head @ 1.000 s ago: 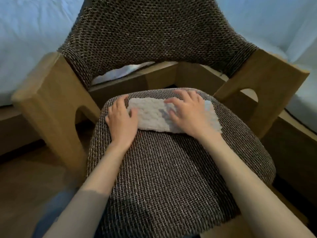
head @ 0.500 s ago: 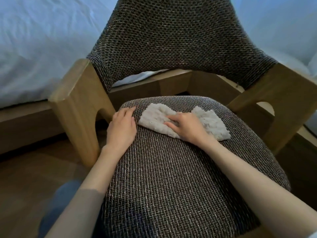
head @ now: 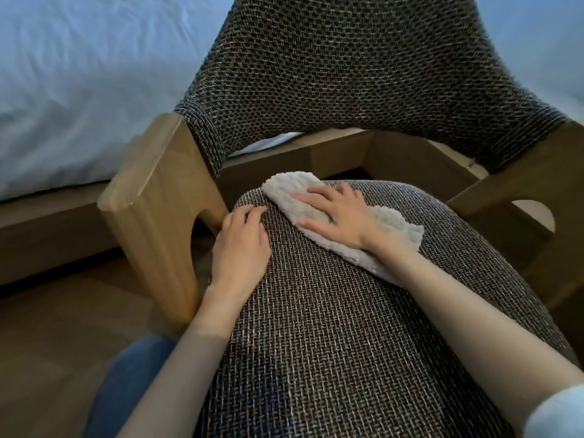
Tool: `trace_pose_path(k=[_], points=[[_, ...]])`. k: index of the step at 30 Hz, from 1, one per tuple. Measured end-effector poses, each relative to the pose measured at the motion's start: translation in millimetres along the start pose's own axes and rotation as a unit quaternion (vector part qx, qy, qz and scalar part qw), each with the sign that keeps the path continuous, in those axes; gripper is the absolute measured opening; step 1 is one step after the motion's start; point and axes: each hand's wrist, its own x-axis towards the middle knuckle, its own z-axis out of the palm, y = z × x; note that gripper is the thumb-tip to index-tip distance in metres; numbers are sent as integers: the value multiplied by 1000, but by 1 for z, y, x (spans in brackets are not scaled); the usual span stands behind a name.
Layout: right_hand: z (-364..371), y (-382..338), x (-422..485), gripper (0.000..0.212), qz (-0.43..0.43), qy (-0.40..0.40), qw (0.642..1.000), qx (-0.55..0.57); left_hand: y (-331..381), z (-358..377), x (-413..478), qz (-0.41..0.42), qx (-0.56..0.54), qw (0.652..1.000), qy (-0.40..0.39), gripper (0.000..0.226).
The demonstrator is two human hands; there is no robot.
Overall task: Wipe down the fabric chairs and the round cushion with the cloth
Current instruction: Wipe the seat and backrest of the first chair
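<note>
- Head view, the only 1: the cloth (head: 390,230), white and nubbly, lies flat on the back-left part of the seat cushion (head: 331,327), its far end near the rear edge of the seat.
- The right hand (head: 338,216) is spread flat on top of the cloth, fingers straight and splayed toward the left. Its grip is released, pressing rather than pinching; a flat palm likely keeps more cloth on the weave.
- The left hand (head: 241,245) rests on the bare fabric just beside the cloth, not touching it. Its grip is released too and holds nothing. It probably steadies the seat while the other hand wipes.
- Both forearms reach in from the near edge, so the 2 hands work the far part of the seat.
- The woven backrest (head: 347,83) rises behind and shows no cloth on it; it looks not yet reached in this pass.
- A wooden armrest (head: 151,216) stands left of the seat, close to the left hand.
- A pale bed sheet (head: 79,90) fills the background, with wood floor (head: 47,327) below and a knee in blue jeans (head: 126,390) at the near left.
</note>
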Motion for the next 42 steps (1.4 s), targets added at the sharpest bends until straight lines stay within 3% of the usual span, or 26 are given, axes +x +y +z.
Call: trace_pose_path(k=[5,10,17,21,26,30,32,35,37,40,42], points=[[9,-13,-1,53,5,47,996,78,1,-1,-1,-26,-15,1000,3,40],[18,-42,10,37,20,163,979,119,1,-2,-1,-35,-23,999,-8,43],[19,-64,47,44,73,153,983,71,1,-3,-2,-46,-9,999,-8,42],[12,-51,37,33,140,145,980,-4,1,-4,-2,-53,-2,998,-14,42],[0,25,7,28,254,162,951,-74,2,-6,-3,-51,-2,998,-27,42],[-10,49,-5,38,333,173,926,-32,3,-7,-3,-57,-6,998,-31,42],[-17,32,6,39,312,182,932,35,4,-7,-4,-57,2,998,-29,42],[-27,-18,42,42,174,226,950,124,3,-5,-5,-50,14,999,-16,42],[-21,-51,67,41,99,176,969,145,2,-4,-5,-49,16,999,-5,42],[11,-74,80,41,79,47,991,96,1,-4,-7,-58,14,998,1,41],[22,-72,79,42,97,54,990,86,1,-4,-6,-54,20,998,5,40]])
